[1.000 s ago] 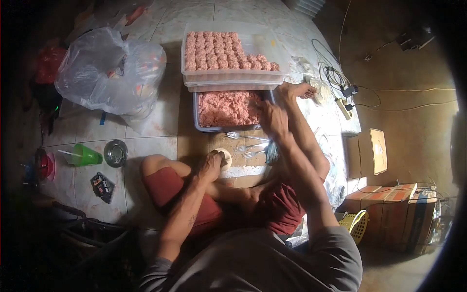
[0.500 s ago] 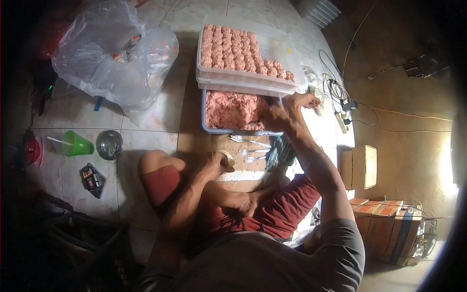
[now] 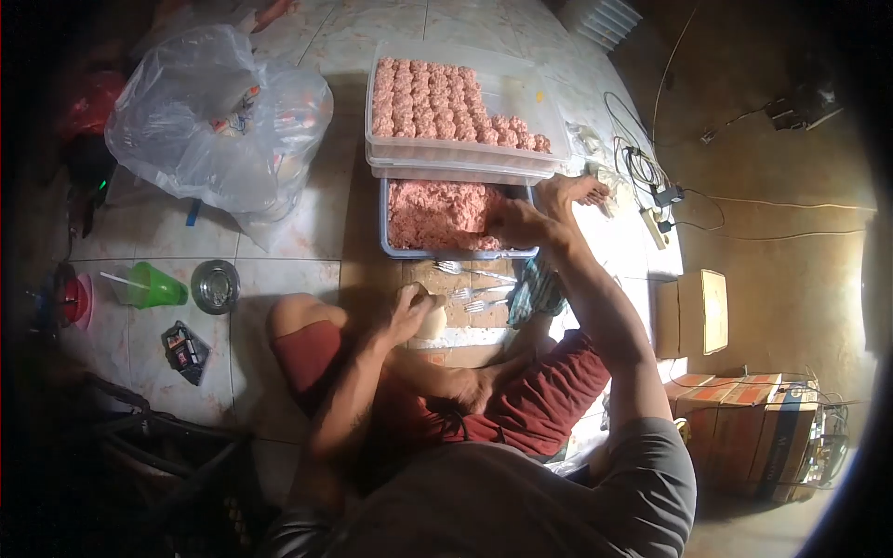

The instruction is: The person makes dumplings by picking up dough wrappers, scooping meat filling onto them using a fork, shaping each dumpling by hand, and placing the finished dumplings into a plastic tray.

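Above the cardboard, my left hand (image 3: pixel 409 314) is closed, its fingers curled against a small pale round object (image 3: pixel 433 324) whose kind I cannot make out. My right hand (image 3: pixel 519 223) reaches into a blue-rimmed tub (image 3: pixel 383 228) of pink ground meat (image 3: pixel 433 209). Its fingertips are in the meat at the right side and partly hidden, so what they grip does not show. Behind the tub stands a clear plastic container (image 3: pixel 456 156), holding rows of meat balls (image 3: pixel 423 102). Several forks (image 3: pixel 474 270) lie in front of the tub, beside a checked cloth (image 3: pixel 537 290).
At the left are a clear plastic bag (image 3: pixel 186 121), a green cup (image 3: pixel 158 285), a glass ashtray (image 3: pixel 216 286) and a small dark pack (image 3: pixel 186 352). Cables and a power strip (image 3: pixel 654 228) lie at the right, near cardboard boxes (image 3: pixel 735 428). What looks like a bare foot (image 3: pixel 581 190) is beside the tub.
My left hand has lifted and turned slightly, showing the pale object below its fingers. My right hand has shifted a little left within the meat. The camera view has shifted slightly.
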`<state>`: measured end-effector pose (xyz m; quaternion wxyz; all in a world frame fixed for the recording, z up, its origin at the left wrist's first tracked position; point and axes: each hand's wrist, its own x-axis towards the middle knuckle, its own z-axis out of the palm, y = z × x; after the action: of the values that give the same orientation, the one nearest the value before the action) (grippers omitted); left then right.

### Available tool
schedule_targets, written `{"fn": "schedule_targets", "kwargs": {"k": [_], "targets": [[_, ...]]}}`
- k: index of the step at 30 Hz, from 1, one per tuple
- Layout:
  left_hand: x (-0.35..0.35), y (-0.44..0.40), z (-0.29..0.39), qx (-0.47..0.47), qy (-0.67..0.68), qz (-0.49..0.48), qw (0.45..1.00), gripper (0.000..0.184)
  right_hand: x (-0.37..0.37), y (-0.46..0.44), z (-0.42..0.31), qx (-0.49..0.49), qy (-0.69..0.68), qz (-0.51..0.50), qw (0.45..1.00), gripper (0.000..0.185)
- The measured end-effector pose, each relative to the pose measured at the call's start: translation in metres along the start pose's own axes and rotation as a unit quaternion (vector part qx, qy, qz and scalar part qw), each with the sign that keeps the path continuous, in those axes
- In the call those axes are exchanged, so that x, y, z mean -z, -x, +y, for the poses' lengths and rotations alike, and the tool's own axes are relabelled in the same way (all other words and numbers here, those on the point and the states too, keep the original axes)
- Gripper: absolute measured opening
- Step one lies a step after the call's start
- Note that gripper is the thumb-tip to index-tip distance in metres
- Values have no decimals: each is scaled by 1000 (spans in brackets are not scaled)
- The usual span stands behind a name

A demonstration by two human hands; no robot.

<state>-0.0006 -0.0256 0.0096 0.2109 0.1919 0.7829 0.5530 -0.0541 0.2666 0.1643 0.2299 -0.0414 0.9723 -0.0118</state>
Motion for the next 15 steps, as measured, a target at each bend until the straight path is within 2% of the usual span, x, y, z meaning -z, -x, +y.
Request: {"fn": "schedule_targets", "kwargs": {"k": [1, 2, 4, 6, 7, 8, 9, 10, 11, 12, 14, 15], "targets": [[2, -1, 1, -17, 60, 9, 998, 47, 15, 10, 3, -3, -123, 8, 992, 24], [10, 2, 18, 7, 151, -7, 989, 40, 35, 23, -1, -5, -245, 17, 969, 23], [15, 2, 33, 23, 232, -22, 972, 32, 50, 54, -15, 2, -145, 176, 974, 19], [17, 2, 44, 12, 371, -127, 920, 25, 48, 63, -6, 29, -18, 294, 955, 18], [18, -2, 49, 53, 432, -129, 891, 26, 42, 69, -5, 39, -8, 302, 953, 17], [18, -6, 62, 48, 425, -129, 895, 26, 46, 79, -13, 48, 2, 309, 950, 16], [16, -11, 73, 48, 504, -104, 856, 30, 30, 74, -12, 41, -166, 330, 928, 15], [15, -16, 83, 49, 580, -80, 809, 34, 15, 70, -11, 34, -330, 340, 880, 15], [14, -27, 89, 71, 601, -95, 791, 48, 11, 73, -18, 52, -349, 392, 850, 18], [15, -35, 94, 70, 595, -97, 795, 48, 10, 76, -23, 52, -352, 397, 846, 18], [16, -46, 109, 42, 715, -129, 686, 66, 8, 83, -34, 86, -343, 476, 805, 14], [17, -46, 121, 50, 737, -116, 664, 77, 1, 83, -41, 88, -302, 510, 800, 11]]}}
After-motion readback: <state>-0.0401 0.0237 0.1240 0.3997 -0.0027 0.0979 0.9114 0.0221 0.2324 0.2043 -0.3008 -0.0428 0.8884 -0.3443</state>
